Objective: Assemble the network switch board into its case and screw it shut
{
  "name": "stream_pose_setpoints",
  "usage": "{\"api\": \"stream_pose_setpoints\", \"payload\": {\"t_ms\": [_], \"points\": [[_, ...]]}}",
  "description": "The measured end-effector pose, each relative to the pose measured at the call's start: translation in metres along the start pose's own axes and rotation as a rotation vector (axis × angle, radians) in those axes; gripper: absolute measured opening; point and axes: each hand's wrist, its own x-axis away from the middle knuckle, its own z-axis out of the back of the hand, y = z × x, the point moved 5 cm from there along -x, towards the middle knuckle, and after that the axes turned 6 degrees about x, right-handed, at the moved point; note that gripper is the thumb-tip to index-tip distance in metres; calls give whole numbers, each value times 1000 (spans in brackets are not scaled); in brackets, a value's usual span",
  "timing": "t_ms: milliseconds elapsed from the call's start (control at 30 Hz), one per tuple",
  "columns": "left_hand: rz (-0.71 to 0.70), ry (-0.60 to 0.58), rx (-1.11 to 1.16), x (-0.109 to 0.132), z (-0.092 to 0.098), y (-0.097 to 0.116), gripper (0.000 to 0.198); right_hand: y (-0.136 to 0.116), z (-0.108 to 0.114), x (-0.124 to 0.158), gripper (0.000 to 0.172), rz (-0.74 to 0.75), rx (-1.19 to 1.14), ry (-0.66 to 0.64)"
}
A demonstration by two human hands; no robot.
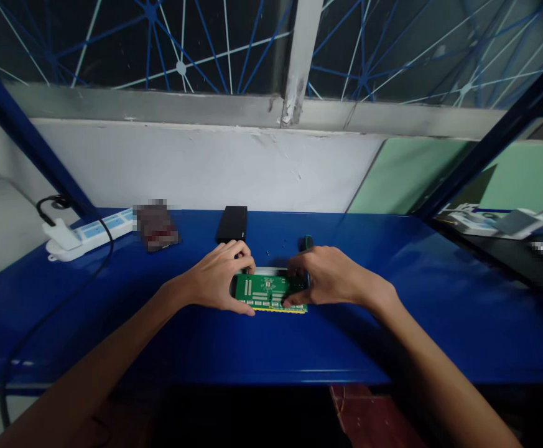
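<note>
A small green circuit board (270, 292) lies flat on the blue table (206, 348), near its middle. My left hand (219, 277) grips the board's left end, thumb at the near edge and fingers curled over the far edge. My right hand (327, 274) grips the right end the same way. A light-coloured strip shows along the board's far edge between my fingers. A dark green cable (306, 241) sticks out just behind my right hand.
A black box (232, 224) stands behind the board. A blurred dark object (157, 226) lies to its left. A white power strip (87, 233) with a black cord sits at the far left. A white wall and window frame rise behind the table.
</note>
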Motion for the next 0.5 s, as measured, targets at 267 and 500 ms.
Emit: {"api": "stream_pose_setpoints", "payload": {"t_ms": [267, 500], "points": [[-15, 42, -33, 0, 6, 4, 55, 0, 3, 0, 49, -8, -35, -7], [-33, 56, -62, 1, 6, 1, 57, 1, 3, 0, 54, -14, -13, 15]]}}
